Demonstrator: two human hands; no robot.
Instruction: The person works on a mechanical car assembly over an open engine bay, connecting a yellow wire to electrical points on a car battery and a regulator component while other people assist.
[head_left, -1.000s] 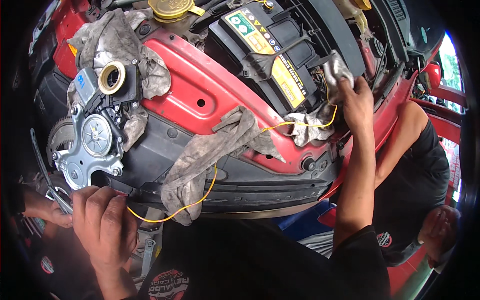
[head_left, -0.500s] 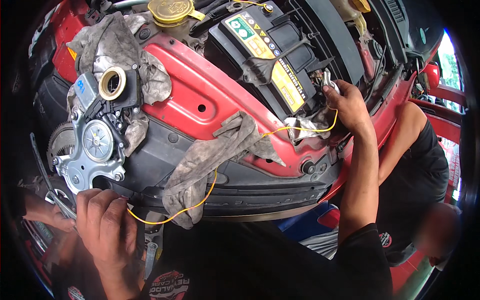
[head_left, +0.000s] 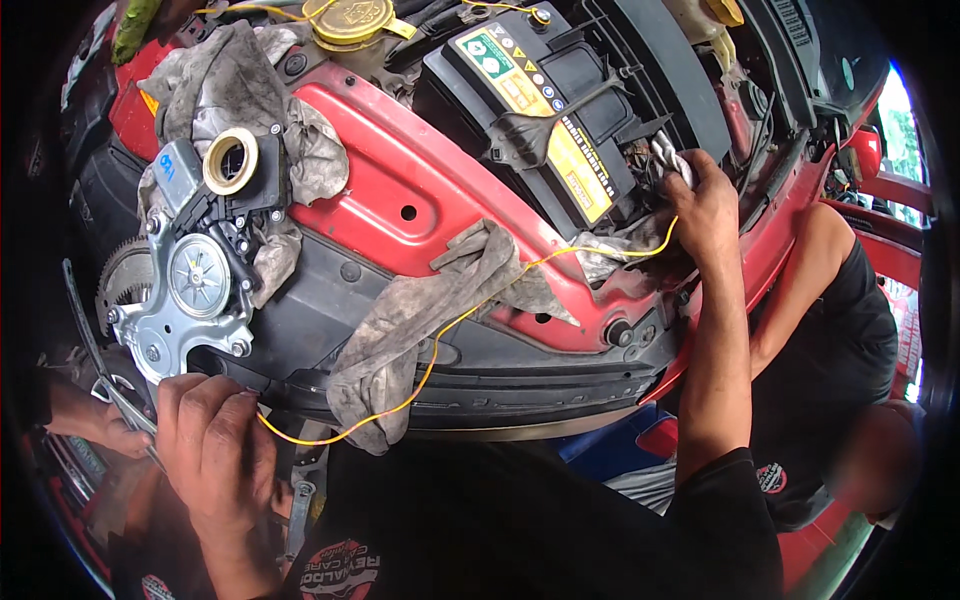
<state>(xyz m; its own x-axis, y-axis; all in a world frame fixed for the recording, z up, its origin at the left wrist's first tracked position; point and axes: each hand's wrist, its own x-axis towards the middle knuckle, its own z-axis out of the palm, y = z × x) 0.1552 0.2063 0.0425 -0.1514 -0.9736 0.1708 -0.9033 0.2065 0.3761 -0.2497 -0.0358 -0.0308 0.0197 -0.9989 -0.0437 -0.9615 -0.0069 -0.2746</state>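
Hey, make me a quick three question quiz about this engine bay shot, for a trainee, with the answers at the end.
1. True or false: the yellow wire runs from the left hand across the grey rag up to the right hand.
2. Which part sits nearest the left hand? A) the silver motor assembly B) the black battery C) the yellow cap
3. What does the right hand reach beside?

Key:
1. True.
2. A.
3. The near end of the battery, low by the red front panel; what its fingers pinch there is too small to tell.
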